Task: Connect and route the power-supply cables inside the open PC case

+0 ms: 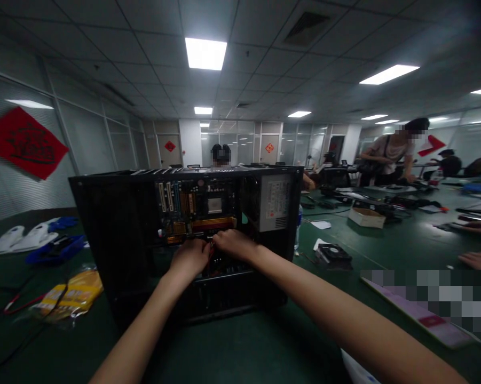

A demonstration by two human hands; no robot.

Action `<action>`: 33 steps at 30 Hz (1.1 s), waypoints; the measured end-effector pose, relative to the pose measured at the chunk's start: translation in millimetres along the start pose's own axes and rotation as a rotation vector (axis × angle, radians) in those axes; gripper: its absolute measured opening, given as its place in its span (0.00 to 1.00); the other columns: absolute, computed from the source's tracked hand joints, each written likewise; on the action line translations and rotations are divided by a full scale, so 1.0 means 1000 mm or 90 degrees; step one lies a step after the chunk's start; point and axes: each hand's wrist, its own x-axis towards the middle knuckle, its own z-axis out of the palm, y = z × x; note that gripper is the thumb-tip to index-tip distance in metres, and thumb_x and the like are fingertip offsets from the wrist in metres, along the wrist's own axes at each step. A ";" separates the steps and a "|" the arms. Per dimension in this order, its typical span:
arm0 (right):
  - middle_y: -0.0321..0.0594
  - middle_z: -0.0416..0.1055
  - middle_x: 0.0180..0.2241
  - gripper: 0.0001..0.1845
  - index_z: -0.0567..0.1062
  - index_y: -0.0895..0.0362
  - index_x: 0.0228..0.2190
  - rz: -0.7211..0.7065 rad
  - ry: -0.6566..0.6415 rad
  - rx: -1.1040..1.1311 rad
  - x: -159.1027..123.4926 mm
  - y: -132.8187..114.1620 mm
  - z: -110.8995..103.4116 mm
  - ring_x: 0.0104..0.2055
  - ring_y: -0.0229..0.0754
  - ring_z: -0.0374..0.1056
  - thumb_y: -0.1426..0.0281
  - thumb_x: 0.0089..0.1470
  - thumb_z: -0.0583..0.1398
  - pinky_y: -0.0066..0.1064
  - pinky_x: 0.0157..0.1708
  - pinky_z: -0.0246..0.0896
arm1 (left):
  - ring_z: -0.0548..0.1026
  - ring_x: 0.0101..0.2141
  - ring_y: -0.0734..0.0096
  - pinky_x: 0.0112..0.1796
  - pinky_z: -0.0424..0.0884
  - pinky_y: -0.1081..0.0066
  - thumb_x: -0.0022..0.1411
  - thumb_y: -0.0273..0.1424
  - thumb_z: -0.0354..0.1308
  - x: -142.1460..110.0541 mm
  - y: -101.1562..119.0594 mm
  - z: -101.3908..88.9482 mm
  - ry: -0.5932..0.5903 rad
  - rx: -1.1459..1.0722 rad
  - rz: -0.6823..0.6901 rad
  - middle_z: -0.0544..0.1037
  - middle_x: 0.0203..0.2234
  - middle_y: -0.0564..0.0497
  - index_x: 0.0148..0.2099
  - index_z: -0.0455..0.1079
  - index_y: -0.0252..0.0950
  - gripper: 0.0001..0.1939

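Note:
An open black computer case (92, 234) stands on the table in front of me, its inside facing me. Both my hands reach into its lower middle, close together. My left hand (189, 257) has its fingers closed around thin red and dark wires (211, 253). From the right, my right hand (234, 244) pinches the same wires near their upper end; its fingertips partly hide what is there. Just above the hands are the motherboard (220, 189) with its bare square socket area and orange memory slots (212, 224). A silver power supply (278, 200) sits at the upper right.
On the green table (232, 346), a yellow plastic packet (74, 293) and a blue tray (56, 249) lie left. To the right are a cooling fan (333, 253), a cardboard box (366, 217) and a pink sheet (420, 312). Another person's hand (480, 260) rests at far right.

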 end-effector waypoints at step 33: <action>0.45 0.77 0.35 0.08 0.75 0.59 0.32 -0.035 0.098 0.290 -0.027 -0.001 -0.010 0.36 0.45 0.73 0.72 0.51 0.56 0.29 0.30 0.54 | 0.77 0.35 0.61 0.33 0.63 0.69 0.66 0.30 0.46 -0.004 0.011 -0.008 -0.018 0.087 0.122 0.79 0.33 0.43 0.35 0.72 0.35 0.14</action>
